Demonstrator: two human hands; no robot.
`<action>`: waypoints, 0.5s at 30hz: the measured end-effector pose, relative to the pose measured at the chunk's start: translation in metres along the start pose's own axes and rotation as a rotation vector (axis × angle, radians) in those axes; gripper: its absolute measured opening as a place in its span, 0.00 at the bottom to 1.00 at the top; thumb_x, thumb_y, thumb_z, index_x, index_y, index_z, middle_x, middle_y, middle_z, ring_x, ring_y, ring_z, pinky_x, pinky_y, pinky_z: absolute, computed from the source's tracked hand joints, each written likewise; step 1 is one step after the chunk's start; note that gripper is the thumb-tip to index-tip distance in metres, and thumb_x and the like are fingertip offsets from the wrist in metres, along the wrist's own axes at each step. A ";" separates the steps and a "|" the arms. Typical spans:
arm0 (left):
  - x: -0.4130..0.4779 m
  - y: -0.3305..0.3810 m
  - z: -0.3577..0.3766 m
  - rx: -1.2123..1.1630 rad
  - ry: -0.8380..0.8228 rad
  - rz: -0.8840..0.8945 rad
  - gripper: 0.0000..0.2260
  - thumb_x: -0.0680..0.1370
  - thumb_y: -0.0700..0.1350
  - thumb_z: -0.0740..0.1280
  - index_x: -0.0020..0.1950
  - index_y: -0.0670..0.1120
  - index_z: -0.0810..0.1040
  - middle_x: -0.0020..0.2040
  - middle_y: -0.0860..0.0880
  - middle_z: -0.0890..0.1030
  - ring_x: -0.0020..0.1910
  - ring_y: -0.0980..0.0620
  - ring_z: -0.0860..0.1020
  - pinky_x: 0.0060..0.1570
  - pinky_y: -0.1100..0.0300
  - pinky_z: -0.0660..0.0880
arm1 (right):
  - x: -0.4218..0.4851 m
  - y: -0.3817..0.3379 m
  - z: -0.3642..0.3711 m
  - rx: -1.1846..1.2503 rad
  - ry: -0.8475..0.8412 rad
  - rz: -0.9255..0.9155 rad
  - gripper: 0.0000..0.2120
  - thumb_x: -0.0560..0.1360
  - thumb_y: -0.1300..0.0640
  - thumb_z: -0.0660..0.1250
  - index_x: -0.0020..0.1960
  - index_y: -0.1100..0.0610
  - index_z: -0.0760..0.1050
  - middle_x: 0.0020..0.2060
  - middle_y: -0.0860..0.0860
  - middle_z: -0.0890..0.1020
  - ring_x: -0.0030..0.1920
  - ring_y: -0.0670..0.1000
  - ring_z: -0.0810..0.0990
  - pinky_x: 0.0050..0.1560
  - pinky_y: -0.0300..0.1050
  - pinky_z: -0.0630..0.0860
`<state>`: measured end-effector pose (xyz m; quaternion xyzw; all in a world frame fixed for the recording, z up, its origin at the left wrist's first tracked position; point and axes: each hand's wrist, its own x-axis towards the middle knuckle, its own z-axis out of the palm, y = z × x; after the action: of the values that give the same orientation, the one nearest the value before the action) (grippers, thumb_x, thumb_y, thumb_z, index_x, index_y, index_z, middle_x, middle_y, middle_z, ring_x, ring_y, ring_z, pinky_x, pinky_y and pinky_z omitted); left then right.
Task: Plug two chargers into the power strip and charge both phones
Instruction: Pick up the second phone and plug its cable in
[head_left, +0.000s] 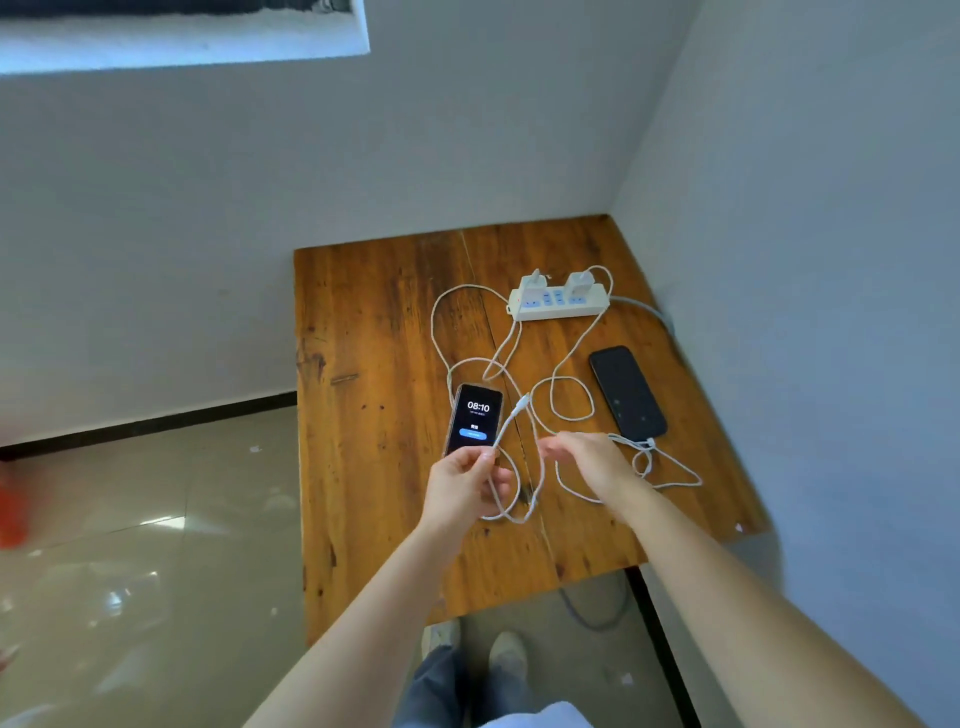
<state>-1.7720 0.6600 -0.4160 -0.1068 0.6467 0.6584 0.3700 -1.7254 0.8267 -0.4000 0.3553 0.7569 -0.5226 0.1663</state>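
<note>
A white power strip (558, 303) lies at the back of the wooden table (374, 332), with two white chargers (535, 280) (579, 279) plugged into it. A dark phone (627, 391) on the right has a white cable (641, 446) at its near end. A second phone (474, 420) with a lit screen showing 08:10 is tilted up. My left hand (464, 480) grips its lower end together with the other white cable, whose free plug (521, 402) sticks up beside the phone. My right hand (582, 457) hovers just right of it, fingers loosely apart, over the cable loops.
The table stands in a corner, with walls behind and to the right. The strip's grey cord (647, 310) runs off the right edge. Tiled floor lies to the left, and my shoes (506, 657) show below the table's near edge.
</note>
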 end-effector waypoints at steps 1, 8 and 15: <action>0.000 -0.002 0.007 0.013 -0.016 -0.004 0.06 0.79 0.44 0.64 0.51 0.44 0.79 0.36 0.46 0.84 0.35 0.50 0.82 0.38 0.56 0.81 | 0.000 -0.005 0.004 0.107 -0.003 -0.007 0.17 0.78 0.46 0.60 0.56 0.56 0.79 0.55 0.49 0.81 0.57 0.48 0.76 0.58 0.46 0.66; 0.023 -0.019 0.018 0.233 -0.058 -0.022 0.06 0.76 0.48 0.67 0.46 0.47 0.82 0.43 0.48 0.84 0.42 0.50 0.82 0.38 0.61 0.78 | 0.017 -0.008 0.029 0.231 0.213 0.017 0.12 0.80 0.52 0.59 0.46 0.54 0.79 0.44 0.49 0.83 0.47 0.47 0.79 0.50 0.44 0.72; 0.093 -0.045 -0.012 0.850 0.412 -0.092 0.28 0.74 0.53 0.69 0.69 0.44 0.65 0.68 0.41 0.68 0.67 0.43 0.65 0.56 0.47 0.74 | 0.032 0.018 0.017 0.096 0.179 0.052 0.15 0.79 0.54 0.60 0.38 0.58 0.78 0.31 0.52 0.79 0.31 0.48 0.78 0.35 0.39 0.74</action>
<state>-1.8136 0.6764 -0.5098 -0.1029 0.9133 0.2834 0.2737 -1.7372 0.8263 -0.4389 0.4276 0.7334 -0.5200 0.0944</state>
